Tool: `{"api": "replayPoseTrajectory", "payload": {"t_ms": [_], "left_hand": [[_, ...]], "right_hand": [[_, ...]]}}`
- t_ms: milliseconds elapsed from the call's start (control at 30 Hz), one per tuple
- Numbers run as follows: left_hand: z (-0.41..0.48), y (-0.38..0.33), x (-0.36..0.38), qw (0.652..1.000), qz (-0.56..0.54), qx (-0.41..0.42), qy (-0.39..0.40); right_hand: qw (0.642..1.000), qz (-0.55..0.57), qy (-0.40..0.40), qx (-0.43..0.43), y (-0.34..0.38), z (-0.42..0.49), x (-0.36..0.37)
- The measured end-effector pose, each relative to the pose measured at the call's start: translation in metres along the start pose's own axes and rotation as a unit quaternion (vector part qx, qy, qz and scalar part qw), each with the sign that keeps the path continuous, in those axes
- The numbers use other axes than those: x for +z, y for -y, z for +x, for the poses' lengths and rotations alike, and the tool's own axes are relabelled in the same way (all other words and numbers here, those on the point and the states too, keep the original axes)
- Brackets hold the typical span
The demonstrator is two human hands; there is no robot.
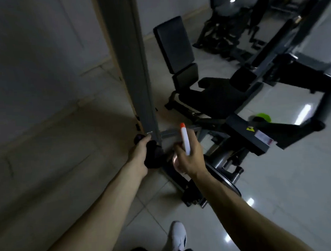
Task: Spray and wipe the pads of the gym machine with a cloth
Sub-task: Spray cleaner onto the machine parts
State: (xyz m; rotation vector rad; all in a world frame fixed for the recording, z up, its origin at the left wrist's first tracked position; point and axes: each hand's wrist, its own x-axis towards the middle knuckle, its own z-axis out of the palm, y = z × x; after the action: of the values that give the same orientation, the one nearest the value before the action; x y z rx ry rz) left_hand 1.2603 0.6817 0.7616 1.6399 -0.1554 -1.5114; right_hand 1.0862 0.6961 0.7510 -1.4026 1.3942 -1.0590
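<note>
The floor (pixel 276 206) is of pale glossy tiles with spots of light on it. It runs under both hands to a grey wall (pixel 36 54) far to the left of the left hand. Nearest, below the right forearm, stands a white shoe (pixel 179 235). Just below and right of the right hand is a dark round plate (pixel 225 179) at the machine's base. A grey post (pixel 138 70) rises directly above the left hand and hides a part of the wall. Beyond the right hand are the black seat (pixel 214 97) and, higher, the upright back pad (pixel 174 44), both well apart from the hands. A green thing (pixel 263 117) shows far right of the right hand, half hidden behind a black arm. The left hand (pixel 138 156) is curled round a black cloth (pixel 152 157) near the foot of the post. The right hand (pixel 190 158) grips a bottle (pixel 185 143) with the fingers wrapped round it, and its white head with orange tip points up toward the seat.
</note>
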Motion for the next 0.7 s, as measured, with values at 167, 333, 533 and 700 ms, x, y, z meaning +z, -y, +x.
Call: {"api": "replayPoseTrajectory", "payload": {"t_ms": [167, 333, 533, 700], "left_hand": [[0.035, 0.004, 0.058, 0.980, 0.125, -0.063, 0.139], [0.050, 0.025, 0.069, 0.926, 0.272, -0.101, 0.240], [0.069, 0.040, 0.034, 0.860, 0.369, -0.139, 0.323], [0.087, 0.047, -0.002, 0.850, 0.407, -0.139, 0.303]], "right_hand": [[0.985, 0.003, -0.163, 0.059, -0.031, -0.020, 0.004], [0.923, -0.009, -0.351, 0.159, -0.060, -0.063, 0.036], [0.797, -0.031, -0.514, 0.317, -0.076, -0.132, 0.119], [0.761, 0.015, -0.534, 0.367, -0.097, -0.156, 0.195]]}}
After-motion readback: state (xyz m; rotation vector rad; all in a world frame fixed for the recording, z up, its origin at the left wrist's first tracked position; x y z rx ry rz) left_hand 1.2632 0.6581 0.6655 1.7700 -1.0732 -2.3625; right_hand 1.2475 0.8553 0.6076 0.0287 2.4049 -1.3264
